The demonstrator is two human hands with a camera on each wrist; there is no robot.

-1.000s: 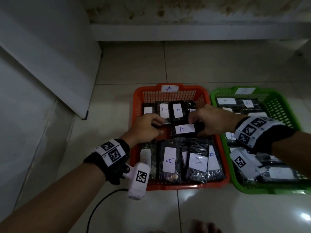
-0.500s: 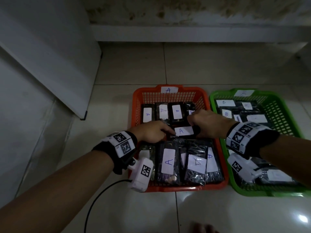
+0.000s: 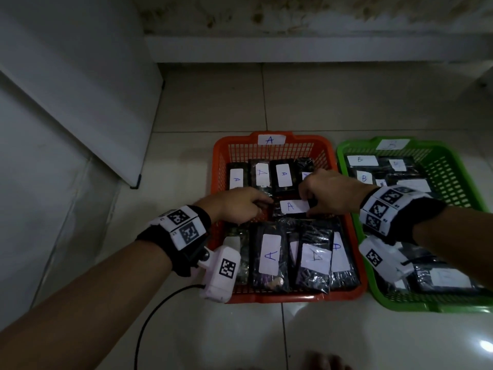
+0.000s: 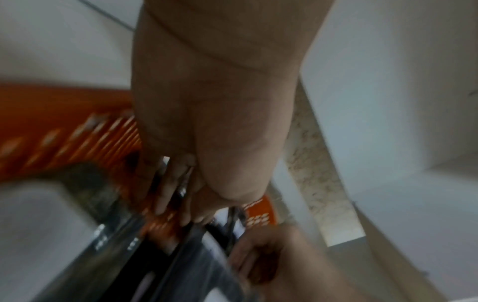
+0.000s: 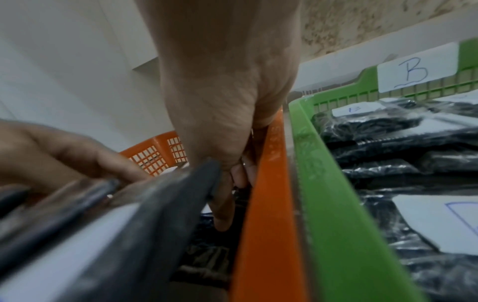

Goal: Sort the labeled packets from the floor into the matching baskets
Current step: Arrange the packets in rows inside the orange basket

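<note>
Floor (image 3: pixel 202 108): pale tiles, carrying two baskets side by side, rims nearly touching; orange basket (image 3: pixel 272 149): left of the pair, tagged A on its far rim, holding a far row and a near row of dark packets with white A labels; green basket (image 3: pixel 450 172): right of the pair, tagged B, holding dark packets with B labels; packet (image 3: pixel 290 208): dark, white A label facing up, lying crosswise in the middle of the orange basket between the two rows; left hand (image 3: pixel 234 206): fingers curled at the packet's left end, grip itself blurred, cannot tell whether it clasps; right hand (image 3: pixel 333 193): fingers curled round the packet's right end, pinching it beside the label.
</note>
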